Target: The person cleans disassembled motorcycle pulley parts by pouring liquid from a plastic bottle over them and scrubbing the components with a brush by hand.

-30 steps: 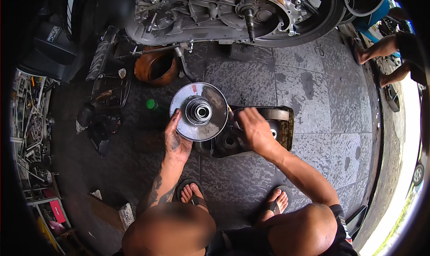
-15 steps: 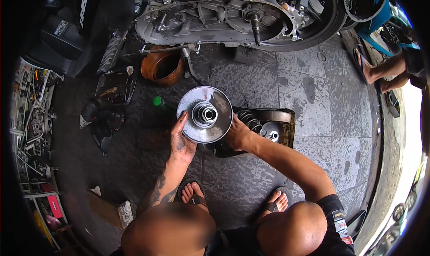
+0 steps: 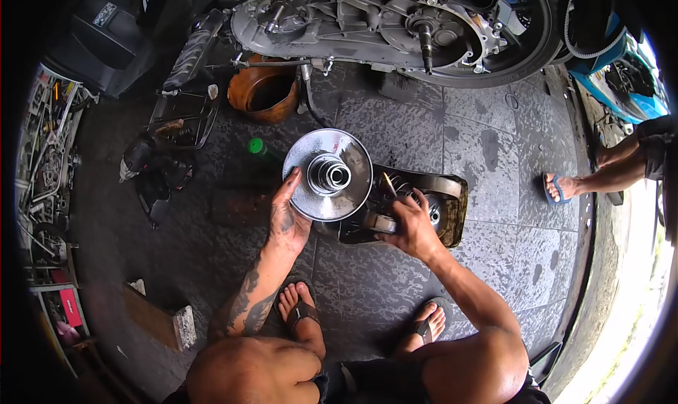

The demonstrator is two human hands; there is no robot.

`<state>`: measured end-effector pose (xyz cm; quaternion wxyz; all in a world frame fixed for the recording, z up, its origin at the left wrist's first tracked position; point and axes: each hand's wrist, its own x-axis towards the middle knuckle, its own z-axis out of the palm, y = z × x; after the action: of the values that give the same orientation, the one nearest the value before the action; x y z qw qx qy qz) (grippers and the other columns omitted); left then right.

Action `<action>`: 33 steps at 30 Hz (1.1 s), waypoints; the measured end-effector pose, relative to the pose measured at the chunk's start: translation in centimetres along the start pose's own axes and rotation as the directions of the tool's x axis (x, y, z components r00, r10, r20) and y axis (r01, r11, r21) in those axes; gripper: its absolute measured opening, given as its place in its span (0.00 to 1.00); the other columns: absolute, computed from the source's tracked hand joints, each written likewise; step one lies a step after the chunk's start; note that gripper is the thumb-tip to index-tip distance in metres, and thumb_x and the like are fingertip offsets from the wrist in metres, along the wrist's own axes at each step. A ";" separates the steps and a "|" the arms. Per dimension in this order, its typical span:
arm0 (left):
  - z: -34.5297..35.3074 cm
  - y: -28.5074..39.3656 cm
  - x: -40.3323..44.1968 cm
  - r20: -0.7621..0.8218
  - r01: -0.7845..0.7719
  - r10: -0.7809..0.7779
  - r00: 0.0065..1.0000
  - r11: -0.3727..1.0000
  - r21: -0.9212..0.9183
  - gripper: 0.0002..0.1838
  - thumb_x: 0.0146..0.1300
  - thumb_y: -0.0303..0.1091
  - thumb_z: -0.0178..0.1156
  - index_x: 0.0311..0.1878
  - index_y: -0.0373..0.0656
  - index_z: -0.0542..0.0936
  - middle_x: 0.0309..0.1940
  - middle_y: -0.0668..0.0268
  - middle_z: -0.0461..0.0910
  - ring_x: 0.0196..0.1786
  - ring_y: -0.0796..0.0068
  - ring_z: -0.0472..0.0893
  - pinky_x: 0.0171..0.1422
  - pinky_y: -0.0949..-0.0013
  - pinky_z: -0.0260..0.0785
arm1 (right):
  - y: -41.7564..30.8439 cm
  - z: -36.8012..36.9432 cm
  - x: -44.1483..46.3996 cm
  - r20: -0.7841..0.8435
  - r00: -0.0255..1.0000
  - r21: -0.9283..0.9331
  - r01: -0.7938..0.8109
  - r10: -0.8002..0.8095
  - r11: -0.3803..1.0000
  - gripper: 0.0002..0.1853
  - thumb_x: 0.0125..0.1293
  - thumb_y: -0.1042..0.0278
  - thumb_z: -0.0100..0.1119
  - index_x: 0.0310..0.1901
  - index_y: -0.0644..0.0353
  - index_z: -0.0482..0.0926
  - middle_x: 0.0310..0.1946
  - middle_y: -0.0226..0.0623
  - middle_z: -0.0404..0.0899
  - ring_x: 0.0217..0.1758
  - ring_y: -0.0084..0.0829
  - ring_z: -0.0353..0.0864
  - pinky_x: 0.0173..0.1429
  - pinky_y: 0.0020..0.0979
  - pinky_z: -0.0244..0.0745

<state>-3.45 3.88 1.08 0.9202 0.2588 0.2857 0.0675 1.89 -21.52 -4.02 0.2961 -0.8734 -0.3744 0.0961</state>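
A shiny round metal pulley disc with a raised hollow hub (image 3: 339,146) faces up in my left hand (image 3: 288,217). The thumb lies over its left rim, with the other fingers hidden beneath. My right hand (image 3: 415,227) is over a dark, dirty tray (image 3: 460,206) of metal parts, to the disc's right. Its fingers are curled among the parts; what they grip is not clear. A thin yellowish stick (image 3: 388,183) juts up by these fingers, and a pale curved metal piece (image 3: 381,224) shows beside the thumb.
An opened scooter engine case (image 3: 339,22) with a bare shaft (image 3: 426,47) stands ahead, beside the rear wheel (image 3: 522,65). An orange-brown bowl (image 3: 263,90), a green cap (image 3: 256,146) and black parts (image 3: 166,185) lie left. Another person's sandalled foot (image 3: 558,187) is at right.
My right hand has come out from behind the disc and moved right, over the tray. The left hand still holds the disc. The other person's foot has stepped closer.
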 end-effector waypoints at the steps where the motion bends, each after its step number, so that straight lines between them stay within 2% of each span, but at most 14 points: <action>1: 0.0 0.0 -0.1 -0.002 0.001 -0.001 1.000 1.000 0.004 0.14 0.68 0.33 0.59 0.56 0.44 0.78 0.54 0.68 0.80 0.56 0.74 0.79 0.62 0.66 0.72 | -0.1 0.0 -0.1 -0.097 0.991 0.117 -0.081 0.093 0.990 0.29 0.44 0.54 0.77 0.43 0.61 0.74 0.38 0.38 0.77 0.55 0.43 0.75 0.75 0.58 0.45; 2: -0.1 -0.1 -0.1 -0.011 -0.006 0.006 1.000 1.000 0.027 0.14 0.68 0.34 0.59 0.55 0.44 0.78 0.53 0.68 0.80 0.56 0.73 0.79 0.62 0.66 0.72 | -0.2 -0.2 -0.2 -0.218 0.974 0.053 -0.058 0.068 0.997 0.29 0.45 0.56 0.78 0.42 0.64 0.74 0.36 0.40 0.80 0.47 0.42 0.80 0.67 0.49 0.63; 3: -0.1 -0.2 -0.1 -0.017 -0.012 0.013 1.000 0.999 0.048 0.13 0.69 0.36 0.59 0.54 0.45 0.78 0.53 0.68 0.81 0.56 0.73 0.79 0.62 0.65 0.72 | -0.5 -1.0 -0.3 -0.218 0.973 0.052 -0.058 0.068 0.997 0.29 0.45 0.56 0.78 0.42 0.64 0.74 0.36 0.40 0.80 0.47 0.42 0.80 0.67 0.49 0.63; 5: -0.3 -0.5 -0.2 -0.029 -0.013 0.014 0.999 0.999 0.044 0.13 0.68 0.35 0.59 0.54 0.46 0.79 0.52 0.69 0.81 0.56 0.74 0.79 0.62 0.66 0.72 | -0.7 -2.5 -0.3 -0.064 0.884 0.473 -0.382 0.464 0.794 0.27 0.48 0.57 0.79 0.42 0.65 0.75 0.33 0.42 0.82 0.37 0.34 0.83 0.50 0.37 0.75; 6: -0.3 -0.7 -0.2 -0.033 -0.017 0.019 0.999 0.999 0.052 0.12 0.68 0.35 0.59 0.53 0.46 0.79 0.52 0.69 0.81 0.56 0.74 0.79 0.62 0.66 0.72 | -0.5 -2.8 -0.3 -0.163 0.892 0.492 -0.296 0.421 0.819 0.26 0.50 0.58 0.79 0.41 0.66 0.75 0.30 0.42 0.83 0.33 0.27 0.81 0.37 0.31 0.75; 7: -0.4 -0.8 -0.2 -0.036 -0.022 0.025 0.999 0.998 0.061 0.12 0.68 0.35 0.59 0.53 0.46 0.79 0.52 0.68 0.81 0.56 0.74 0.79 0.62 0.66 0.72 | 0.0 -2.8 -0.5 -0.113 0.863 0.608 -0.331 0.492 0.722 0.26 0.51 0.57 0.78 0.44 0.66 0.76 0.32 0.40 0.83 0.36 0.26 0.81 0.42 0.32 0.76; 9: -0.6 -1.1 -0.3 -0.029 -0.021 0.023 0.999 0.998 0.059 0.12 0.68 0.34 0.59 0.53 0.46 0.79 0.52 0.69 0.81 0.56 0.74 0.79 0.61 0.66 0.72 | 0.0 -3.7 -0.5 -0.176 0.854 0.662 -0.266 0.490 0.701 0.26 0.53 0.58 0.76 0.47 0.67 0.76 0.35 0.40 0.84 0.39 0.26 0.82 0.45 0.31 0.76; 11: -0.7 -1.4 -0.2 -0.022 -0.023 0.025 0.999 0.997 0.074 0.12 0.68 0.34 0.58 0.53 0.46 0.79 0.53 0.69 0.81 0.56 0.74 0.79 0.62 0.66 0.72 | -0.1 -4.8 -0.6 -0.196 0.854 0.602 -0.283 0.481 0.747 0.26 0.56 0.59 0.74 0.50 0.68 0.77 0.38 0.41 0.84 0.41 0.27 0.82 0.49 0.30 0.76; 15: -2.9 -1.7 1.1 -0.036 0.010 -0.008 0.999 0.997 0.071 0.12 0.68 0.33 0.58 0.54 0.46 0.79 0.53 0.69 0.81 0.56 0.73 0.79 0.62 0.67 0.72 | 1.0 -5.8 -1.2 -0.213 0.810 0.659 -0.293 0.546 0.692 0.24 0.58 0.60 0.71 0.49 0.69 0.78 0.40 0.42 0.84 0.43 0.31 0.83 0.50 0.31 0.76; 21: -2.7 -1.8 0.6 -0.072 -0.021 0.028 0.997 0.994 0.107 0.13 0.67 0.32 0.59 0.54 0.45 0.78 0.53 0.69 0.80 0.58 0.74 0.78 0.64 0.66 0.70 | 1.8 -6.4 -1.9 -0.289 0.721 0.577 -0.394 0.630 0.716 0.25 0.64 0.51 0.64 0.46 0.71 0.79 0.38 0.49 0.84 0.43 0.34 0.84 0.50 0.32 0.76; 25: -3.1 -1.7 0.7 -0.047 -0.019 0.024 0.999 0.994 0.112 0.14 0.67 0.33 0.59 0.55 0.45 0.78 0.54 0.68 0.80 0.58 0.74 0.78 0.65 0.66 0.69 | 2.1 -5.8 -2.0 -0.219 0.726 0.453 -0.517 0.652 0.727 0.26 0.63 0.51 0.65 0.51 0.70 0.79 0.41 0.53 0.84 0.46 0.37 0.85 0.51 0.35 0.76; 29: -1.9 -1.4 -0.4 -0.074 -0.026 0.037 0.997 0.988 0.152 0.15 0.67 0.33 0.60 0.56 0.44 0.77 0.54 0.68 0.79 0.58 0.73 0.78 0.65 0.66 0.69 | 1.4 -7.2 -2.1 -0.142 0.752 0.421 -0.542 0.644 0.727 0.26 0.61 0.51 0.67 0.47 0.69 0.79 0.39 0.53 0.84 0.44 0.42 0.85 0.50 0.37 0.76; 31: -1.9 -1.3 -0.5 -0.075 -0.029 0.041 0.996 0.986 0.164 0.16 0.66 0.33 0.60 0.56 0.44 0.77 0.54 0.68 0.79 0.58 0.73 0.78 0.65 0.66 0.70 | 2.5 -8.0 -2.6 -0.108 0.928 0.241 -0.324 0.357 0.915 0.27 0.57 0.49 0.70 0.44 0.69 0.79 0.36 0.52 0.82 0.42 0.47 0.84 0.47 0.40 0.75; 33: -2.0 -1.2 -0.5 -0.079 -0.021 0.033 0.996 0.988 0.151 0.16 0.66 0.33 0.60 0.56 0.44 0.77 0.55 0.67 0.79 0.58 0.73 0.78 0.64 0.66 0.70 | 3.0 -8.0 -3.3 -0.043 0.923 0.177 -0.371 0.383 0.912 0.28 0.55 0.47 0.71 0.42 0.69 0.79 0.36 0.52 0.80 0.42 0.51 0.82 0.45 0.42 0.75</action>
<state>-5.03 3.59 -0.72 0.8848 0.3282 0.3236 0.0687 4.47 -29.03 0.50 0.3577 -0.9046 -0.1778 0.1486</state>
